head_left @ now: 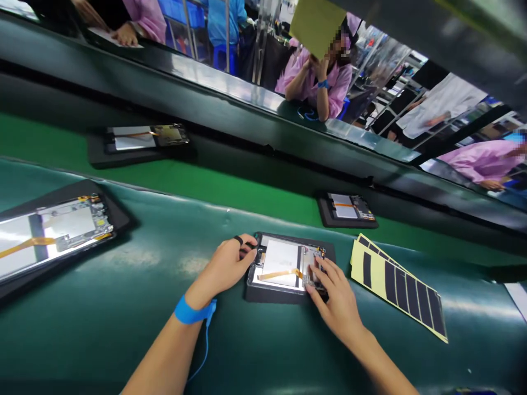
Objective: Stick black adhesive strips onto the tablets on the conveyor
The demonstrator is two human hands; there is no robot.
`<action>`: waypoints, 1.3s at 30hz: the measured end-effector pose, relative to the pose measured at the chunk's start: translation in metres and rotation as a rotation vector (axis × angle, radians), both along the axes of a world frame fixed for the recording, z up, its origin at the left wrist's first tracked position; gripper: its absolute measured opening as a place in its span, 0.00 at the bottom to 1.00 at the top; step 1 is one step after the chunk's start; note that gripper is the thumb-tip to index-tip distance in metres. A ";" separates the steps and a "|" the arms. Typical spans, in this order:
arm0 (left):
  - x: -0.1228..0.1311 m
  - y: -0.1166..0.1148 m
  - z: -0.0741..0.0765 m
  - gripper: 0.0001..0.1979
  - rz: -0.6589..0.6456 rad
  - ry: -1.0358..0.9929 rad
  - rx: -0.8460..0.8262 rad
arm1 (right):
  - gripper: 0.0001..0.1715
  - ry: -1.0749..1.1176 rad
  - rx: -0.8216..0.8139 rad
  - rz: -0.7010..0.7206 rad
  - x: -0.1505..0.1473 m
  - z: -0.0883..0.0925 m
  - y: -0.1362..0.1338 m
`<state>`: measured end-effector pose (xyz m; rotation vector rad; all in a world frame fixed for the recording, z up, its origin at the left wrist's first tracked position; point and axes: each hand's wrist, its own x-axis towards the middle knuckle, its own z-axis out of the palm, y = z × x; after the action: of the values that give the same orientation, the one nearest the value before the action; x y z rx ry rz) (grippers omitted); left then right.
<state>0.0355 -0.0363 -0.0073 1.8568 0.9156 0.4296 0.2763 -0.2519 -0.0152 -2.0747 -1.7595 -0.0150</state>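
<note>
An opened tablet (282,263) lies on a black foam pad (274,295) in front of me, its white battery, orange flex cable and circuit board exposed. My left hand (224,269) wears a blue wrist strap (193,310), and its curled fingers and thumb grip the tablet's left edge. The fingers of my right hand (335,296) are spread, their tips resting on the circuit board at the right end. Just right of that hand lie yellow sheets (376,274) carrying black adhesive strips.
Another opened tablet (61,230) on a pad is at the left. Two more, one far left (135,138) and one right (346,207), sit on a green belt (230,195) behind the bench. Across it, co-workers in pink sit; one holds up a yellow sheet (315,24).
</note>
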 end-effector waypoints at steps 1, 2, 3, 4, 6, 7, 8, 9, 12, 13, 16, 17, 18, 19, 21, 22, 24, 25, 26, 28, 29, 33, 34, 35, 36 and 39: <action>0.003 -0.001 -0.003 0.15 0.006 -0.024 -0.007 | 0.24 -0.043 0.007 0.011 -0.002 0.001 -0.001; 0.005 -0.001 -0.005 0.14 0.014 -0.042 -0.012 | 0.23 -0.078 0.021 0.031 -0.006 0.004 0.000; 0.006 -0.001 -0.007 0.13 0.020 -0.054 -0.015 | 0.23 -0.102 0.036 0.071 -0.012 0.007 0.003; 0.007 -0.001 -0.008 0.12 0.024 -0.064 -0.017 | 0.21 -0.116 0.043 0.131 -0.019 0.011 0.007; 0.007 -0.001 -0.008 0.10 0.020 -0.077 -0.017 | 0.19 -0.140 0.023 0.294 -0.034 0.018 0.022; 0.006 -0.001 -0.007 0.09 0.014 -0.080 -0.015 | 0.19 -0.157 0.003 0.372 -0.042 0.020 0.030; 0.005 -0.001 -0.005 0.08 0.006 -0.083 -0.011 | 0.19 -0.179 -0.019 0.431 -0.049 0.021 0.038; 0.004 0.000 -0.003 0.08 -0.004 -0.083 -0.005 | 0.19 -0.205 -0.040 0.471 -0.054 0.021 0.046; 0.001 -0.001 0.002 0.09 -0.049 -0.078 0.016 | 0.21 -0.264 -0.072 0.479 -0.059 0.017 0.061; 0.000 -0.001 0.004 0.09 -0.070 -0.077 0.020 | 0.21 -0.268 -0.068 0.461 -0.058 0.016 0.063; -0.001 -0.003 0.007 0.10 -0.148 -0.046 0.040 | 0.21 -0.230 -0.032 0.398 -0.051 0.012 0.064; -0.001 -0.004 0.008 0.11 -0.171 -0.024 0.057 | 0.20 -0.206 -0.018 0.380 -0.049 0.012 0.064; -0.002 -0.005 0.008 0.11 -0.192 -0.001 0.078 | 0.20 -0.178 -0.008 0.363 -0.048 0.011 0.064; -0.002 -0.006 0.009 0.12 -0.210 0.020 0.100 | 0.19 -0.144 -0.003 0.348 -0.048 0.011 0.065; -0.002 -0.007 0.009 0.13 -0.235 0.045 0.134 | 0.18 -0.068 -0.002 0.331 -0.050 0.011 0.069; -0.002 -0.007 0.010 0.13 -0.245 0.051 0.144 | 0.17 -0.028 -0.010 0.339 -0.051 0.012 0.072; -0.003 -0.007 0.010 0.13 -0.256 0.061 0.155 | 0.15 0.049 -0.037 0.378 -0.054 0.013 0.078; -0.003 -0.007 0.011 0.13 -0.259 0.068 0.158 | 0.13 0.082 -0.051 0.403 -0.055 0.014 0.080; -0.003 -0.007 0.011 0.13 -0.263 0.075 0.158 | 0.10 0.112 -0.065 0.425 -0.056 0.015 0.082; -0.003 -0.007 0.013 0.13 -0.280 0.095 0.155 | 0.05 0.164 -0.086 0.453 -0.057 0.018 0.085; -0.003 -0.008 0.014 0.14 -0.294 0.107 0.152 | 0.04 0.187 -0.095 0.461 -0.056 0.019 0.085; -0.006 -0.010 0.018 0.13 -0.348 0.132 0.147 | 0.05 0.240 -0.120 0.464 -0.055 0.019 0.085; -0.006 -0.011 0.019 0.12 -0.358 0.133 0.147 | 0.05 0.250 -0.115 0.461 -0.054 0.018 0.084; -0.006 -0.012 0.019 0.12 -0.369 0.133 0.146 | 0.05 0.262 -0.105 0.457 -0.054 0.016 0.084; -0.007 -0.012 0.020 0.12 -0.377 0.127 0.144 | 0.05 0.275 -0.091 0.454 -0.053 0.015 0.084; -0.005 -0.014 0.020 0.09 -0.364 0.093 0.140 | 0.04 0.314 -0.043 0.435 -0.051 0.011 0.082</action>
<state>0.0302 -0.0498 0.0124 2.1335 0.5995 0.1874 0.2254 -0.1698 -0.0041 -1.5738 -1.9728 0.4521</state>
